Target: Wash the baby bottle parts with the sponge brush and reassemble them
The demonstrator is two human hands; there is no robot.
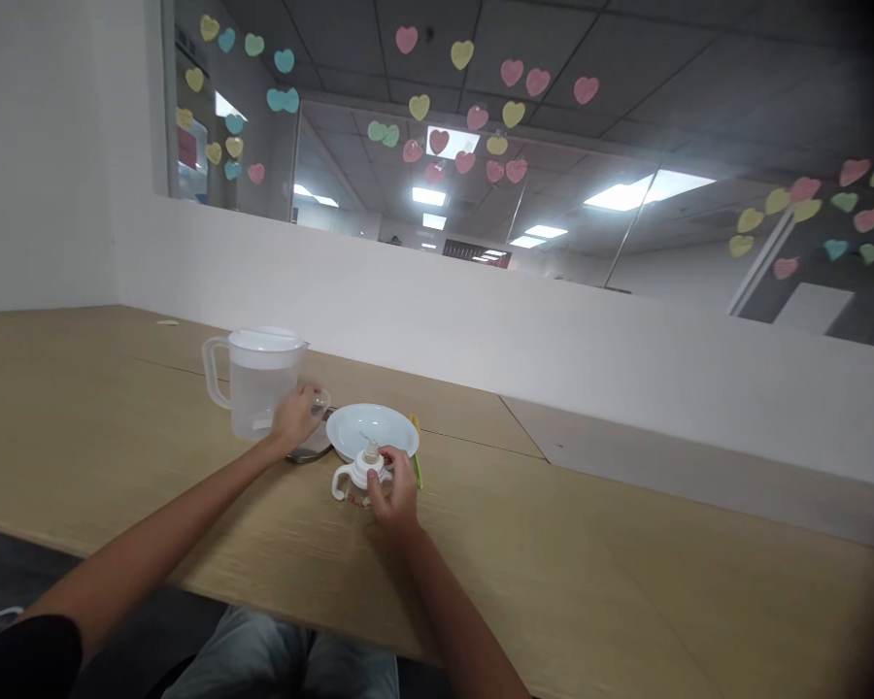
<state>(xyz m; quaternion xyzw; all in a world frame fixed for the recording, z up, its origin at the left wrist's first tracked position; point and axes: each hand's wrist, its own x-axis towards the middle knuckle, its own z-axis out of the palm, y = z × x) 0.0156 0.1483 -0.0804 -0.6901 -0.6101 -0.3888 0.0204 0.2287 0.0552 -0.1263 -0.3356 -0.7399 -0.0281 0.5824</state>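
Note:
My right hand [399, 493] is closed on a baby bottle [368, 472] with a white collar, white side handles and a clear nipple on top. The bottle stands upright just in front of a white bowl [371, 427]. My left hand [296, 417] is closed around a small clear cap [322, 401], left of the bowl. Beneath that hand a dark-rimmed tray [310, 450] is partly hidden. Behind the left hand stands a translucent pitcher [262, 388] with a white lid and a handle on its left.
A yellow and green item [418, 466], partly covered, lies at the bowl's right edge. The wooden table [589, 553] runs along a white wall [422, 311] below a window with heart-shaped notes. A small pale scrap [167, 322] lies at the far left.

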